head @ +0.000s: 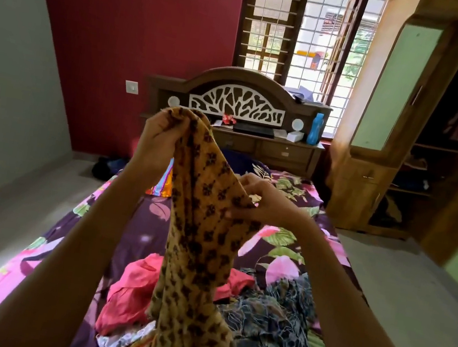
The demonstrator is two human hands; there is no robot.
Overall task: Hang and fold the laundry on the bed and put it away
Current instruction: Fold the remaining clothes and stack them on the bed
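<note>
Two hands are up over the bed (136, 230), and one leopard-print garment (201, 228) hangs between them. Three more garments lie at the bottom of the frame: a pink one (129, 292) at lower centre-left, a dark patterned one (273, 325) at lower centre-right, and a pale patterned one (116, 345) at the bottom edge. One blue bottle (316, 128) stands on the headboard shelf (291, 142), right of centre.

The left hand (158, 139) is raised highest, just left of centre, its grip closed around the top edge of the leopard-print garment. The right hand (264, 205) sits lower and right of centre, its fingers pinching a fold of the same cloth. Both forearms reach up from the bottom corners.

From the two grips the garment drops straight down the middle of the frame, its lower end reaching the pile on the bed.
</note>
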